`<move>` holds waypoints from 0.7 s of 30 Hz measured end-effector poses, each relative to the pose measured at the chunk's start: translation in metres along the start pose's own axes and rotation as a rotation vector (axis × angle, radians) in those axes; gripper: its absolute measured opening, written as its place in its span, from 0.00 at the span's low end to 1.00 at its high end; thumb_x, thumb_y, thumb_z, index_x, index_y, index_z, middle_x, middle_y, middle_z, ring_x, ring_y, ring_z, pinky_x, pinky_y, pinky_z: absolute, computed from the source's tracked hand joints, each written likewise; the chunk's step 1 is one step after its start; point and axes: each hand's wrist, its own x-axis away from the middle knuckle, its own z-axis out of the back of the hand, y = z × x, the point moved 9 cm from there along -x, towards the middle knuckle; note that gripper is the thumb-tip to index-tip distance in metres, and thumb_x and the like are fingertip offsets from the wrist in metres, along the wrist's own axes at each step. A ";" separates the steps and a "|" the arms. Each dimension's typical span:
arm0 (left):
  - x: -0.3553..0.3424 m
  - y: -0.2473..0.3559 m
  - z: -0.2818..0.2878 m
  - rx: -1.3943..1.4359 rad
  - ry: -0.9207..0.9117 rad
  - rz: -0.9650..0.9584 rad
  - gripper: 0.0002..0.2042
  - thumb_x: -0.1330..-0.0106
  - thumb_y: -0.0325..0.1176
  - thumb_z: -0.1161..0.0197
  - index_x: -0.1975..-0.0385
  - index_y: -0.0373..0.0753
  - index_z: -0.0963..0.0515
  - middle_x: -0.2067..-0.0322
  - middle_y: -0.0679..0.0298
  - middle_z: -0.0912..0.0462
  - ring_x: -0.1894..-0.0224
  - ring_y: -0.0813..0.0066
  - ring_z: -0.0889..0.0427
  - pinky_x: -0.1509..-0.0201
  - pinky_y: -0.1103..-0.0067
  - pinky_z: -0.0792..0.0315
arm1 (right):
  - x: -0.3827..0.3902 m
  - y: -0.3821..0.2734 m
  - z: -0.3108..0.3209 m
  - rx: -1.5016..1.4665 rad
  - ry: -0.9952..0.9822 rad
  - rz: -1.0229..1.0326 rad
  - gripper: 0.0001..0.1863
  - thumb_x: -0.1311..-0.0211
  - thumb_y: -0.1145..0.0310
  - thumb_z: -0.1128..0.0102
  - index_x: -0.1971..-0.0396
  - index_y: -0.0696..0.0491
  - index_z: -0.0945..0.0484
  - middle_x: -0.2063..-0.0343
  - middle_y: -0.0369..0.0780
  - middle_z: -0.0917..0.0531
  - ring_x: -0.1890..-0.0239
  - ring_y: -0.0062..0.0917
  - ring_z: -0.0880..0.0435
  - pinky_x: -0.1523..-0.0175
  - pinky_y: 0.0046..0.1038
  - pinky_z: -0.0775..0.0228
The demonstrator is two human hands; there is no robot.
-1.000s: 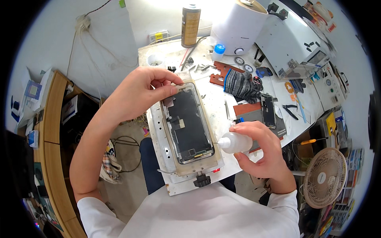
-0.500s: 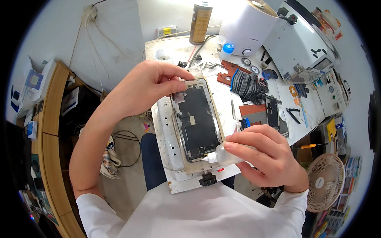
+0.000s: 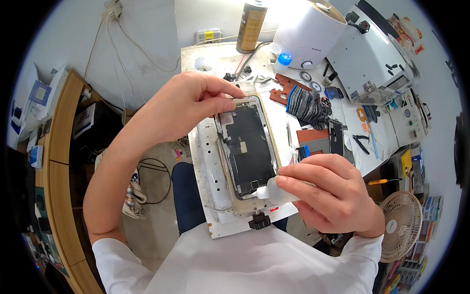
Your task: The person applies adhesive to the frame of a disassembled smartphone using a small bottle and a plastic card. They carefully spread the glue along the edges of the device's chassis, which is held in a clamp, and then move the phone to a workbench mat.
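A phone screen assembly (image 3: 253, 157), dark-backed inside a pale metal rim, lies on a holding fixture (image 3: 206, 169) with a black knob (image 3: 259, 221) at its near end. My left hand (image 3: 196, 100) has thumb and fingers closed on the assembly's far left corner. In my right hand (image 3: 338, 193) is a translucent squeeze bottle (image 3: 283, 191), tipped on its side and gripped between thumb and fingers. Its white nozzle points left at the near edge of the screen assembly; whether liquid comes out is too small to tell.
Right of the fixture lie a grey knit glove (image 3: 308, 105), black pliers (image 3: 361, 143) and another dark phone part (image 3: 336, 139). Behind stand a spray can (image 3: 251, 27), a blue-capped bottle (image 3: 283, 62) and a white humidifier-like appliance (image 3: 308, 36). A fan (image 3: 401, 226) stands at the lower right.
The whole view has shifted slightly. Both hands keep their grips, and the bottle's nozzle stays by the near edge of the screen assembly.
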 end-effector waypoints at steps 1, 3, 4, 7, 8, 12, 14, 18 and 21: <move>0.000 0.000 0.000 -0.007 0.001 0.003 0.11 0.26 0.24 0.37 0.47 0.31 0.16 0.64 0.66 0.13 0.62 0.85 0.17 0.56 0.84 0.22 | 0.000 0.000 0.000 0.006 -0.005 0.001 0.27 0.60 0.76 0.30 0.52 0.55 0.13 0.54 0.36 0.13 0.56 0.28 0.17 0.58 0.28 0.27; 0.001 0.000 0.000 -0.021 0.002 0.006 0.12 0.26 0.24 0.37 0.47 0.31 0.16 0.64 0.66 0.13 0.62 0.85 0.17 0.56 0.84 0.23 | -0.001 0.000 0.000 0.018 -0.014 0.001 0.27 0.61 0.75 0.30 0.52 0.55 0.13 0.54 0.36 0.13 0.56 0.28 0.17 0.58 0.28 0.27; 0.001 0.000 0.001 -0.028 0.003 0.007 0.12 0.26 0.24 0.37 0.47 0.31 0.16 0.64 0.66 0.13 0.62 0.85 0.17 0.56 0.84 0.23 | -0.001 -0.001 0.000 0.017 -0.016 0.002 0.27 0.61 0.75 0.30 0.52 0.55 0.13 0.54 0.36 0.14 0.56 0.28 0.17 0.58 0.28 0.27; 0.001 0.002 0.001 -0.046 0.004 0.003 0.12 0.26 0.24 0.37 0.47 0.31 0.16 0.64 0.66 0.13 0.61 0.85 0.18 0.55 0.84 0.23 | -0.001 -0.001 0.001 0.018 -0.018 0.006 0.28 0.61 0.75 0.30 0.52 0.55 0.13 0.54 0.36 0.14 0.56 0.28 0.17 0.57 0.28 0.27; 0.002 0.003 0.001 -0.051 0.005 0.001 0.12 0.26 0.24 0.37 0.47 0.31 0.15 0.64 0.66 0.13 0.61 0.85 0.18 0.55 0.84 0.23 | -0.001 -0.001 0.001 0.020 -0.017 0.010 0.28 0.61 0.75 0.30 0.52 0.55 0.13 0.54 0.36 0.14 0.56 0.28 0.17 0.57 0.29 0.27; 0.002 0.000 0.001 -0.020 0.004 -0.005 0.12 0.26 0.24 0.38 0.47 0.32 0.15 0.63 0.66 0.13 0.61 0.85 0.18 0.55 0.84 0.23 | -0.001 -0.002 0.002 0.015 -0.016 0.008 0.28 0.61 0.76 0.30 0.52 0.55 0.14 0.53 0.36 0.14 0.56 0.28 0.17 0.57 0.28 0.27; 0.002 0.000 0.001 -0.007 0.003 -0.004 0.12 0.26 0.24 0.38 0.47 0.32 0.15 0.63 0.66 0.13 0.61 0.85 0.18 0.55 0.84 0.23 | -0.002 -0.002 0.002 0.025 -0.025 0.007 0.28 0.61 0.76 0.31 0.52 0.55 0.14 0.53 0.36 0.14 0.55 0.28 0.17 0.57 0.28 0.27; 0.002 0.001 0.001 -0.012 0.002 0.004 0.12 0.26 0.24 0.38 0.46 0.32 0.16 0.63 0.66 0.13 0.61 0.85 0.18 0.54 0.84 0.23 | -0.001 -0.001 0.002 0.027 -0.030 0.011 0.28 0.61 0.76 0.31 0.52 0.55 0.14 0.53 0.37 0.14 0.55 0.28 0.17 0.57 0.28 0.26; 0.003 0.003 0.001 -0.031 0.003 0.006 0.12 0.26 0.24 0.38 0.46 0.32 0.16 0.64 0.67 0.13 0.61 0.86 0.18 0.55 0.84 0.24 | -0.001 -0.003 0.003 0.040 -0.026 0.028 0.28 0.61 0.76 0.32 0.52 0.55 0.14 0.53 0.37 0.14 0.55 0.28 0.17 0.56 0.29 0.26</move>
